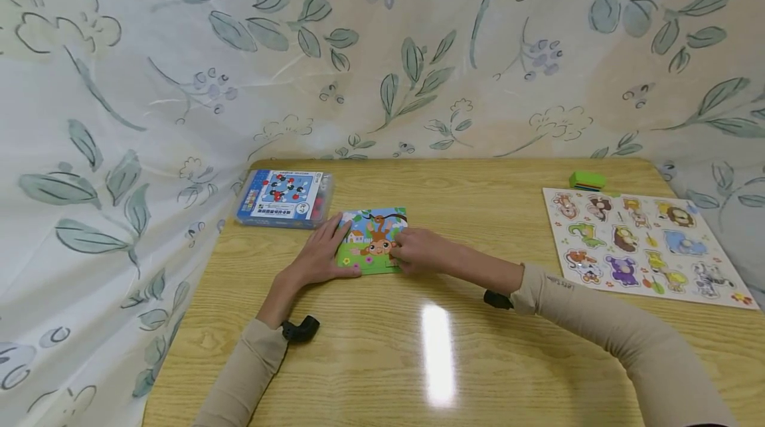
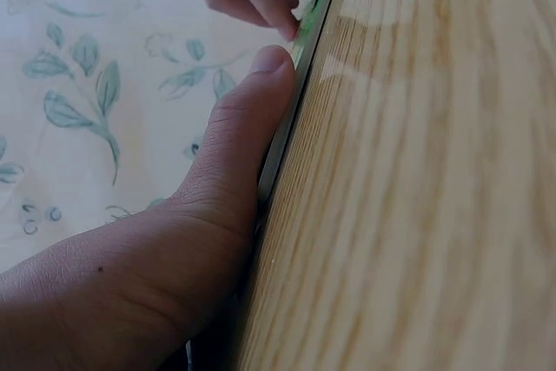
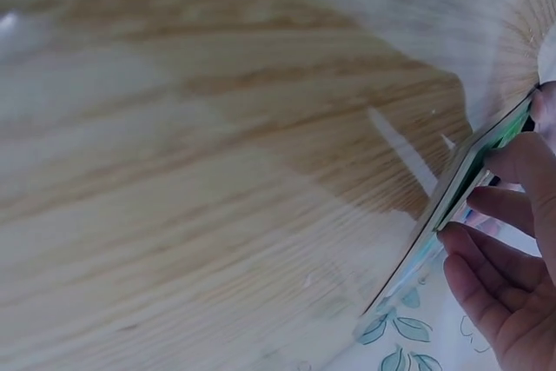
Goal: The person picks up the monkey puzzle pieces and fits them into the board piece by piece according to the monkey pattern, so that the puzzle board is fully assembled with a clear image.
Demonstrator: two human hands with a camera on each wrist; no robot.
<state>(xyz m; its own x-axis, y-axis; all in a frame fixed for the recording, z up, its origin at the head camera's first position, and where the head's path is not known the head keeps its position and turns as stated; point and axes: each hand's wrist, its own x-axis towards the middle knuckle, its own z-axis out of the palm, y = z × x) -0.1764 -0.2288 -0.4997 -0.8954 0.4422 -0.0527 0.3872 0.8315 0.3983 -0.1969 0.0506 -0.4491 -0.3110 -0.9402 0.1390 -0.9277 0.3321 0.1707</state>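
Observation:
A small square monkey jigsaw puzzle (image 1: 372, 224), with a hanging monkey, a house and flowers, lies flat on the wooden table. My left hand (image 1: 319, 251) rests along its left side, fingers spread over the upper left edge and thumb (image 2: 248, 119) on the near edge. At the lower right part of the picture, my right hand (image 1: 421, 251) pinches a puzzle piece, mostly hidden under the fingers. From the right wrist view, the curled fingers (image 3: 508, 206) meet at the raised green edge of the board.
To the left behind the puzzle sits a clear-sided molecule model box (image 1: 283, 198). On the right lies a white animal peg board (image 1: 642, 244), with a green block-like object (image 1: 588, 180) behind it. A floral cloth (image 1: 382, 48) hangs beyond the table (image 1: 370, 360).

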